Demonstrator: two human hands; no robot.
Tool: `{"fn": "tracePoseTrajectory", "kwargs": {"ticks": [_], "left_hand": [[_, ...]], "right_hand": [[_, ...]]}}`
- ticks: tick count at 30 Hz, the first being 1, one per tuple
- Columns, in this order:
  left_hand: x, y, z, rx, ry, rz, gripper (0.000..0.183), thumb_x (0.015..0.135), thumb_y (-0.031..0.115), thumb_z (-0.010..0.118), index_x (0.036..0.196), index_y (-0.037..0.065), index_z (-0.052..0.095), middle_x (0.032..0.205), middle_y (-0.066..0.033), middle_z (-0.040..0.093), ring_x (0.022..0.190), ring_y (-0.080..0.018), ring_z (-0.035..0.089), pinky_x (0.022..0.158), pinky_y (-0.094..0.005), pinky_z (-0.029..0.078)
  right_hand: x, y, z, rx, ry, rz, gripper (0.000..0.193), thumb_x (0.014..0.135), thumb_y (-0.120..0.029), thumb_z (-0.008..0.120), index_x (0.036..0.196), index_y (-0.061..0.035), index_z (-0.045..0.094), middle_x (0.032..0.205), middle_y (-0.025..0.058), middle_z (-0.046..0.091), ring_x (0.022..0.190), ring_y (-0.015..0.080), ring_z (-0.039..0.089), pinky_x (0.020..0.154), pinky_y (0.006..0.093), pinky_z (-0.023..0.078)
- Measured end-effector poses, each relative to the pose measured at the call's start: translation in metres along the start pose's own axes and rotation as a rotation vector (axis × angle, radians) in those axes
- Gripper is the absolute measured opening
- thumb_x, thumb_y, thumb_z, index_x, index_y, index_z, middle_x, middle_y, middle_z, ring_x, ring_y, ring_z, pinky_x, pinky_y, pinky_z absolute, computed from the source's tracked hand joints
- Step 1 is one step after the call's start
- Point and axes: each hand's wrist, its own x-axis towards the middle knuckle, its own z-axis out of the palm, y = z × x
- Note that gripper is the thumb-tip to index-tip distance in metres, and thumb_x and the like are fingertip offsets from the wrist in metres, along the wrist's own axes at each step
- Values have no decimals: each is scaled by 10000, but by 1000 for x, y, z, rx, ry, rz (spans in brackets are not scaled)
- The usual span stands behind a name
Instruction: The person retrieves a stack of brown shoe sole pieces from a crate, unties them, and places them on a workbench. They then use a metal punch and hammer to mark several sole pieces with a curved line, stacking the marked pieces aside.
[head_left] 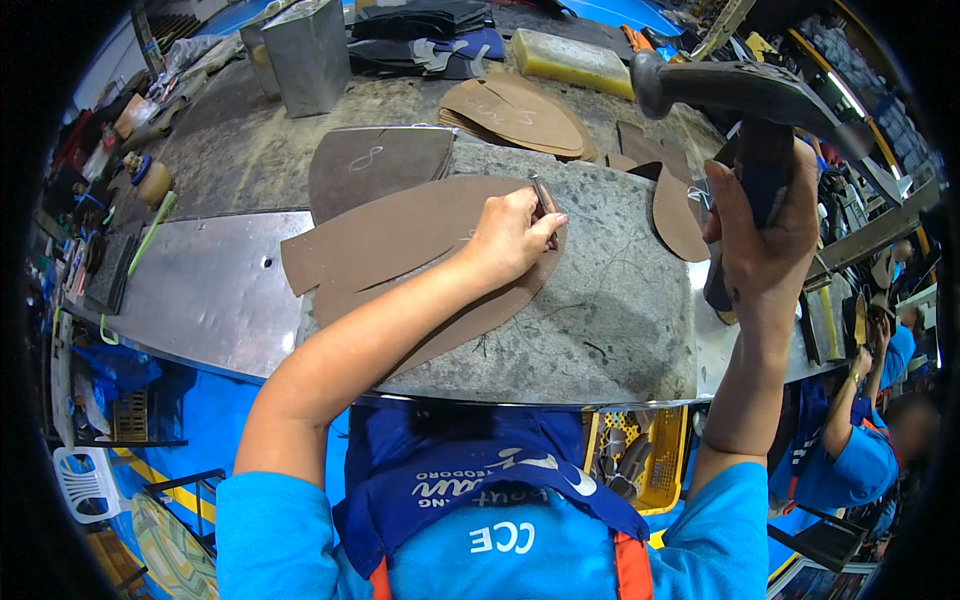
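Observation:
My left hand (505,240) is closed around a slim metal punch (541,192), held nearly upright at the rounded end of a brown leather piece (400,232). This U-shaped piece with a long slit lies flat on a grey stone slab (620,325). Its contact with the punch tip is hidden by my fingers. Raised at the right, my right hand (768,240) grips a hammer (740,88) by its dark handle, the metal head well above the slab. A darker leather stack (375,165) with a white chalk mark sits just behind the piece.
Chalk-marked tan leather pieces (515,115) lie farther back, near a yellowish block (573,62) and a metal can (305,60). Curved brown leather (678,205) rests right of the slab. Below the bench edge is a yellow basket (660,460). A co-worker (860,450) works at far right.

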Motion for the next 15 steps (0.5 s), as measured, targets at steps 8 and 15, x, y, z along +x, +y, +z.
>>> {"fn": "tracePoseTrajectory", "kwargs": {"ticks": [8,15], "left_hand": [[-5,-5,11,202,46,418,122,769,99,644,782,12,559,657,-139,568,567,-222,568,547,-319,451],[-5,1,-2,-109,-29,-55,166,817,119,604,776,-31,544,636,-94,594,584,-116,588,544,-279,478]], "right_hand": [[-16,19,14,-363,-497,-73,402,736,-65,648,1091,-52,460,804,187,599,700,314,621,625,361,484],[-3,5,2,-126,-116,-37,361,755,-71,666,1065,-55,481,744,121,594,603,131,552,550,256,446]]}}
